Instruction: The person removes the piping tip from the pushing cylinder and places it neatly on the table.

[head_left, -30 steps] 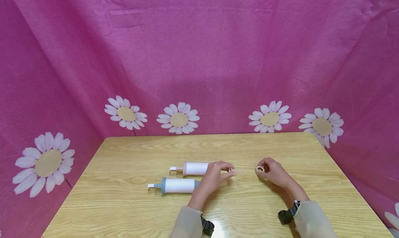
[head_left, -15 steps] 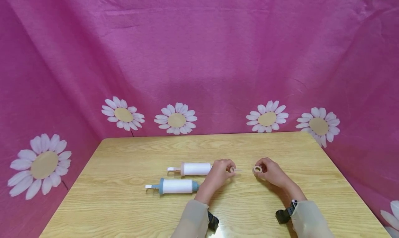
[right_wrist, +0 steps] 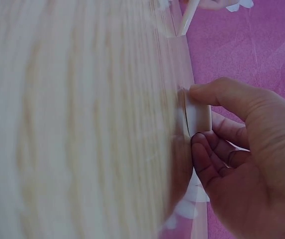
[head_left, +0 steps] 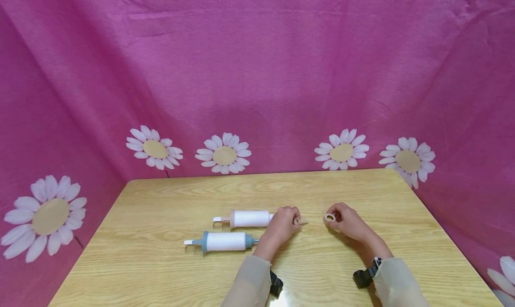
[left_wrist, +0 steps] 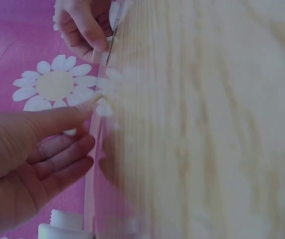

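Note:
My left hand (head_left: 281, 224) pinches a small pale nozzle-like piece (head_left: 304, 222) by its wider ring end, its thin tip pointing right. In the left wrist view the thumb and index finger grip that piece (left_wrist: 91, 101), while the other fingers curve loosely. A short gap away, my right hand (head_left: 349, 220) holds a cream ring (head_left: 325, 219) between thumb and fingers, close to the tabletop. Left of the left hand lies a white cylinder (head_left: 251, 218) with pinkish trim and a handle. Its right end is partly behind the hand; a white threaded neck (left_wrist: 66, 219) shows in the left wrist view.
A second white cylinder (head_left: 226, 241), with blue ends, a handle and a thin nozzle, lies nearer, close to the left forearm. Both rest on the wooden table (head_left: 161, 280). A pink curtain (head_left: 257, 74) with daisies hangs around the back and sides.
The head view has turned slightly right. My left hand has moved a little right relative to the cylinders, uncovering the blue one's nozzle. Both hands keep their hold; the right has hardly moved.

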Demonstrator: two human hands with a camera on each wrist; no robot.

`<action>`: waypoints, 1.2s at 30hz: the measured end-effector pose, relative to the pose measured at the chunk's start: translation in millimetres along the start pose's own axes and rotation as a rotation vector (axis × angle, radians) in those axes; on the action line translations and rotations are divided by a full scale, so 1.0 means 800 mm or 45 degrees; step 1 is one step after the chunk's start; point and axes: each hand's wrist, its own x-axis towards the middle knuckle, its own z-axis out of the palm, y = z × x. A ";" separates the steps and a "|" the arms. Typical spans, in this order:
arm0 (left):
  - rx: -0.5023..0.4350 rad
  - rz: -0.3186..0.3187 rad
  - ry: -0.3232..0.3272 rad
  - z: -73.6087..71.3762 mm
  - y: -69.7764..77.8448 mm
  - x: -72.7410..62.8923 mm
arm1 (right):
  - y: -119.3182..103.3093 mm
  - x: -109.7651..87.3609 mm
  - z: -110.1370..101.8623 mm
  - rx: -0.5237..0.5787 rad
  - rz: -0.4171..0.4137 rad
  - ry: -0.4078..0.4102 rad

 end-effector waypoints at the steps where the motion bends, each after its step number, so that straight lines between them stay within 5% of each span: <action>1: 0.033 -0.001 0.010 0.000 0.000 0.000 | 0.000 0.000 0.000 -0.002 0.004 -0.006; 14: 0.339 0.008 0.028 0.001 0.005 0.000 | -0.001 0.000 0.000 -0.009 0.030 -0.008; 24: 0.441 0.013 0.022 0.003 0.005 0.001 | -0.003 0.000 -0.001 -0.012 0.017 -0.007; 36: 0.422 0.007 0.034 0.005 0.002 0.001 | -0.004 -0.001 -0.002 0.001 0.043 -0.006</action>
